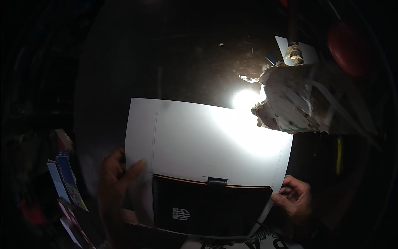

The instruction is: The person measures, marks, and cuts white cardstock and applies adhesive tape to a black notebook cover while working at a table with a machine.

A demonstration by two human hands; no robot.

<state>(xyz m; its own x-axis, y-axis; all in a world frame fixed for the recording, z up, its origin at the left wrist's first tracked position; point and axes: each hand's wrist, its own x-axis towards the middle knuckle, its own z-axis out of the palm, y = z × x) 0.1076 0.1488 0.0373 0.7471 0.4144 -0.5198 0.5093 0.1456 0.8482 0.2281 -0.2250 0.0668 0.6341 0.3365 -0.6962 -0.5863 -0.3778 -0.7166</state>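
Observation:
A large white sheet (pixel 182 133) with thin drawn lines lies tilted in front of me. On its near half rests a flat black case (pixel 224 211), like a notebook cover, with a tan edge, a pale printed mark and a small black tab (pixel 217 181) at its far side. My left hand (pixel 118 176) grips the sheet's left edge, thumb on top and the fingers partly hidden. At the right edge, beside the case's corner, my right hand (pixel 293 197) is closed in a pinch on the sheet. Whether its thumb also touches the case I cannot tell.
A bright lamp with a ragged, pale shade (pixel 288 99) hangs low over the sheet's far right corner. Behind it are a white piece (pixel 311 52) and a red rounded object (pixel 347 47). Several coloured cards or booklets (pixel 66 178) stand at the left. The surroundings are very dark.

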